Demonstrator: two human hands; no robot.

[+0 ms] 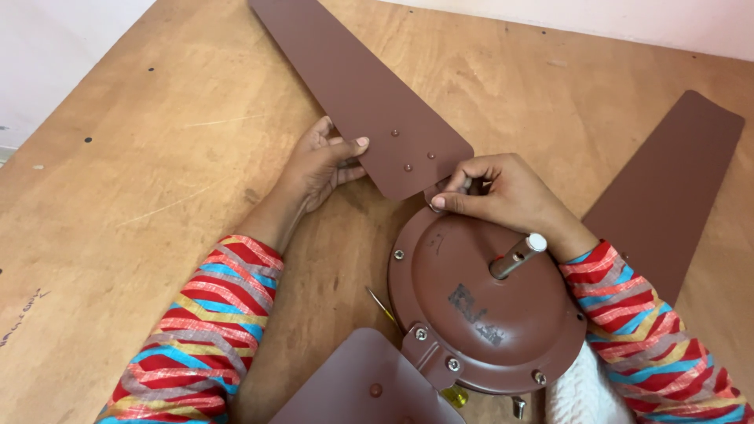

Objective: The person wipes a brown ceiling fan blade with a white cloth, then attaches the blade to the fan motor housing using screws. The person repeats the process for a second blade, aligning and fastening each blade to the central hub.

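A brown ceiling fan motor housing (479,314) lies on a wooden table (157,173), its short shaft (518,255) pointing up. My left hand (322,161) grips the edge of a long brown fan blade (369,94) near its inner end, which carries three screws. At the point where that blade's end meets the housing rim, my right hand (495,192) pinches a small fastener with its fingertips. A second blade (369,389) is bolted to a bracket at the housing's near side.
A third brown blade (671,188) lies on the table to the right, behind my right forearm. A screwdriver with a yellow handle (454,395) pokes out from under the housing. A small metal part (518,407) lies beside it. A pale wall borders the table's far side.
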